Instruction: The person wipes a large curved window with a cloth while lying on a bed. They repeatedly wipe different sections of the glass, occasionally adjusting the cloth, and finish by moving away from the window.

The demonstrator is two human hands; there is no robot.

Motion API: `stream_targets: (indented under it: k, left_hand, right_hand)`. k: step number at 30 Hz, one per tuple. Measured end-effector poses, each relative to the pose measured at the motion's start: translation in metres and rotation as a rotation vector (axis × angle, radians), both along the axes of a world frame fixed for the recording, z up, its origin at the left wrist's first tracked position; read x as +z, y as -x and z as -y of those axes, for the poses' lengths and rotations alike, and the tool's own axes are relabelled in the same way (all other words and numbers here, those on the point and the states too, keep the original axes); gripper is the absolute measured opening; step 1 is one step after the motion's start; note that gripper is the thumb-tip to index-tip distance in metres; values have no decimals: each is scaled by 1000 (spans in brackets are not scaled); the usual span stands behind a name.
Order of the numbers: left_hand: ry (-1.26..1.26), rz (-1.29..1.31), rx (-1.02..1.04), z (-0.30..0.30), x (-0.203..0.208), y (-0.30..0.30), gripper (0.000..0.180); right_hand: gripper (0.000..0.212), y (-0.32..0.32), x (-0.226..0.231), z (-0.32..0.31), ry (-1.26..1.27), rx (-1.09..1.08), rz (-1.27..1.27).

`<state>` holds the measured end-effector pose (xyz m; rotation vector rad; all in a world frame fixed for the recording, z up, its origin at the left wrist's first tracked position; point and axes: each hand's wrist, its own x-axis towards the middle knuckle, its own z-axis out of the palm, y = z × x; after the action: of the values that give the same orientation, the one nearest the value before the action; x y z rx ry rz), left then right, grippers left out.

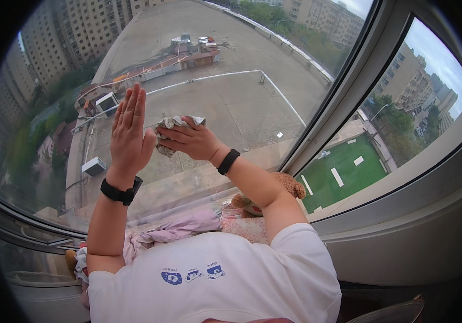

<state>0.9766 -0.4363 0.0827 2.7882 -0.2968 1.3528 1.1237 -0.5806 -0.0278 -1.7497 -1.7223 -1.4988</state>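
Observation:
Raised in front of a large window pane (231, 113), my left hand (129, 132) has its palm toward the glass and its fingers stretched straight up. It appears to lean on the pane and holds nothing. Just to its right, my right hand (190, 139) presses a crumpled, light patterned cloth (167, 149) against the glass. The fingers lie over the cloth, hiding part of it. Each wrist wears a black band; the left one (121, 191) carries a dark device.
A brown teddy bear (290, 184) and pinkish fabric (182, 222) lie along the sill below my arms. To the right, a white window frame (344, 81) divides the panes. Outside are a flat rooftop (231, 97), a green surface (344, 169) and apartment blocks (75, 32).

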Motion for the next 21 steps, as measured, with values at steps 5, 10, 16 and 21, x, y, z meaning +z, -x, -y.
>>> stream_targets:
  k: [5,10,16,21]
  left_hand:
    - [48,118,-3,-9,2,20,75]
    - [71,251,33,-24,3,41,77]
    - [180,275,128,-41,4,56,76]
    - [188,246,118,-42,-7,66,76]
  right_hand:
    - [47,-25,145,25,-145,-33,3]
    - [38,-46,315,34,-502,-37,45]
    - [37,-19,298,-16,-542,6,-25]
    - [44,31,147,-56,-136,-2,-153]
